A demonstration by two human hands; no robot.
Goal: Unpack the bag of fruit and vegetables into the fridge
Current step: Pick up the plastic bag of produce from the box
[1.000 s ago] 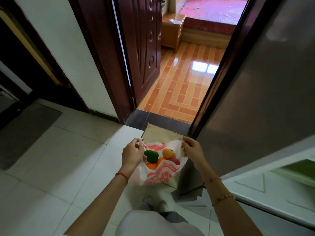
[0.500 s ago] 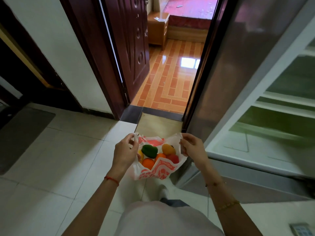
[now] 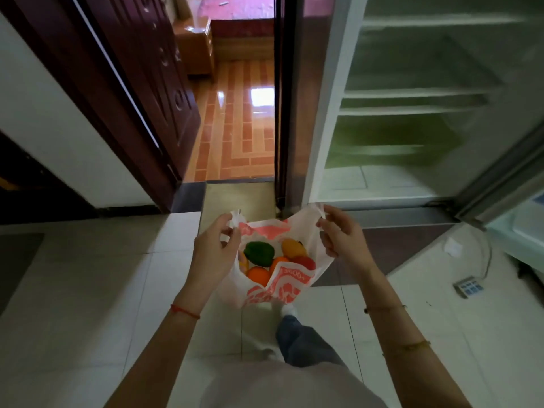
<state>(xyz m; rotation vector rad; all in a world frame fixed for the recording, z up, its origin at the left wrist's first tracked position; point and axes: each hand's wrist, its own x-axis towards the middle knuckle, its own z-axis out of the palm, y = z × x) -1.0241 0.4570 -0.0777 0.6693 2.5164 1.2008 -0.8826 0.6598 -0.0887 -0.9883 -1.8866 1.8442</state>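
A white plastic bag with red print hangs open between my hands above the tiled floor. My left hand pinches its left handle and my right hand pinches its right handle. Inside I see a green pepper, a yellow-orange fruit, a red one and an orange. The fridge stands open at the upper right, its white shelves bare and greenish in the light.
A dark wooden door opens onto a room with orange tiled floor. The fridge door hangs open at the right. A small keypad device with a cord lies on the floor at right. My leg is below the bag.
The view has swung right, bringing the open fridge interior into sight. Both hands still hold the bag handles and have spread the bag's mouth a little wider.
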